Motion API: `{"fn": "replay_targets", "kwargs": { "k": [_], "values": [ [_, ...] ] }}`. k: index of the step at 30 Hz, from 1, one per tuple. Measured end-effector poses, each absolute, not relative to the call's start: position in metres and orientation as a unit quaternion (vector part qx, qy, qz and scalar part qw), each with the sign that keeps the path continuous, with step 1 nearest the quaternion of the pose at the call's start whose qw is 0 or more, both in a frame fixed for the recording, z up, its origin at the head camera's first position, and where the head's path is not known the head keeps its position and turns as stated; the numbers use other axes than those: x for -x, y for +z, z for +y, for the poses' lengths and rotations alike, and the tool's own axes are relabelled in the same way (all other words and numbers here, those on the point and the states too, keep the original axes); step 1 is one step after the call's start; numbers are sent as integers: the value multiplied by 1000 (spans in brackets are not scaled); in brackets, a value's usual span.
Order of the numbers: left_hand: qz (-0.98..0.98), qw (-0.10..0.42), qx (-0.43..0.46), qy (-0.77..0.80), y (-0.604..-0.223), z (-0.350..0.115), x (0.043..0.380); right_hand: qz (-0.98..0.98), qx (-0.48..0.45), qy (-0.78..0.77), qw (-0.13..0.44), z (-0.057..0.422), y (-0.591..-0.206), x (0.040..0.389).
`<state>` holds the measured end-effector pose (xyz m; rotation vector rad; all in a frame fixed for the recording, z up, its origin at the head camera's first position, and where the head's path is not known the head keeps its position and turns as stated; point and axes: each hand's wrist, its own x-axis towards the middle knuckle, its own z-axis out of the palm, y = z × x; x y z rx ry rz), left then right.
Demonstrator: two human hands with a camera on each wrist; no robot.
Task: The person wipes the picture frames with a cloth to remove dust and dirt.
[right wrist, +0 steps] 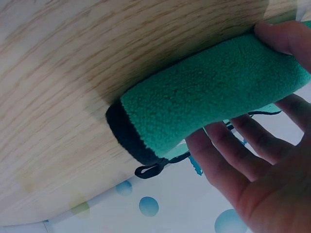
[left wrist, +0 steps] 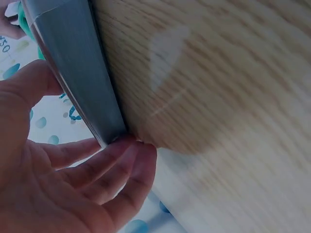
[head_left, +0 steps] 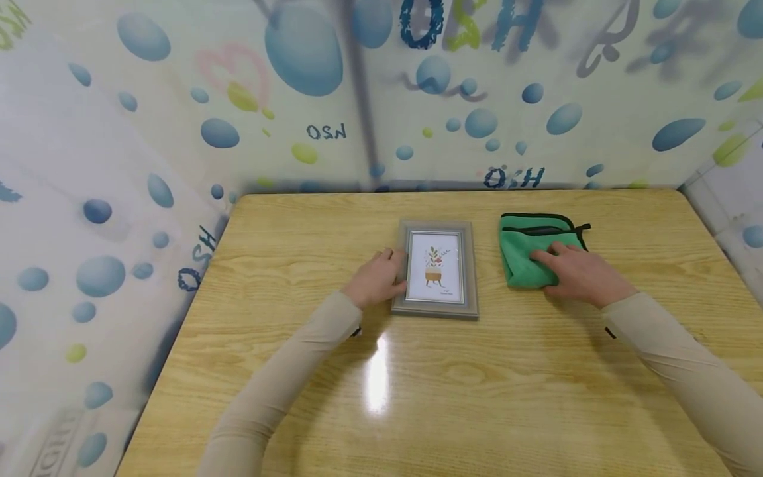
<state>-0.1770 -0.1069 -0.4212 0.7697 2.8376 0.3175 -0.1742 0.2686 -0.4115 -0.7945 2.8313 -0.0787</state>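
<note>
A grey picture frame (head_left: pixel 475 278) lies face up on the wooden table, a potted-plant print behind its pane. My left hand (head_left: pixel 377 277) grips its left side. In the left wrist view, the thumb (left wrist: pixel 36 80) bends over the frame's edge and the fingers (left wrist: pixel 138 162) curl in at its corner, tips down by the tabletop. To the right lies a folded green cloth (head_left: pixel 518 265) with black trim and a small black loop (right wrist: pixel 150 170). My right hand (head_left: pixel 581 271) holds it from the right, thumb (right wrist: pixel 284 41) at the near edge, fingers over the top.
The wooden table (head_left: pixel 465 397) reaches back to a patterned wall (head_left: pixel 381 99) with blue drops and lettering. A second wall panel (head_left: pixel 89 199) runs along the left side. Bare tabletop separates the frame and the cloth.
</note>
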Motion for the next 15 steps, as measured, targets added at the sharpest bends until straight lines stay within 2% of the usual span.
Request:
{"fn": "replay_targets", "kwargs": {
  "k": [15],
  "values": [
    [961, 106, -225, 118, -423, -103, 180, 949, 305, -24, 79, 273, -409, 180]
  ]
}}
